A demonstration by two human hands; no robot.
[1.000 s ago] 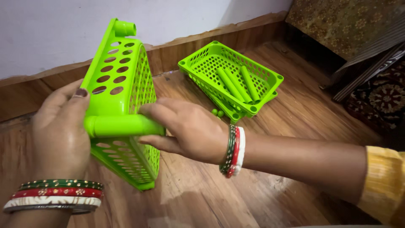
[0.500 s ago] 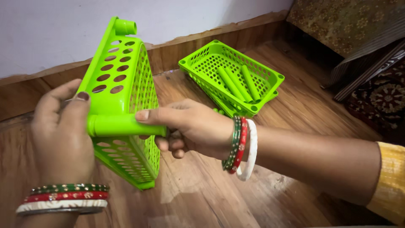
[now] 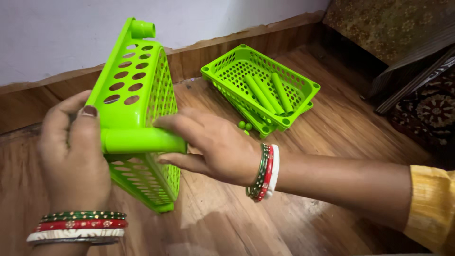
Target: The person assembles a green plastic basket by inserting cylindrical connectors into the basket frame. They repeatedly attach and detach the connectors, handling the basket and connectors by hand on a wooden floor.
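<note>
A bright green perforated plastic basket (image 3: 137,90) stands tilted on its edge on the wooden floor. My left hand (image 3: 76,156) grips its near side, thumb on the holed wall. A green plastic tube (image 3: 142,141) sits in a corner socket of that basket, pointing right. My right hand (image 3: 213,144) wraps around the tube's right end, fingers over the top and thumb beneath. Both wrists carry green, red and white bangles.
Two more green baskets (image 3: 303,90) lie stacked flat further back, with three green tubes (image 3: 268,92) inside the upper one. Small green balls (image 3: 244,126) lie beside them. A wooden skirting and white wall run behind; patterned fabric and dark furniture stand at right.
My right hand has turned on the tube, from knuckles curled under half a second ago to fingers flat over the top. The basket has barely moved.
</note>
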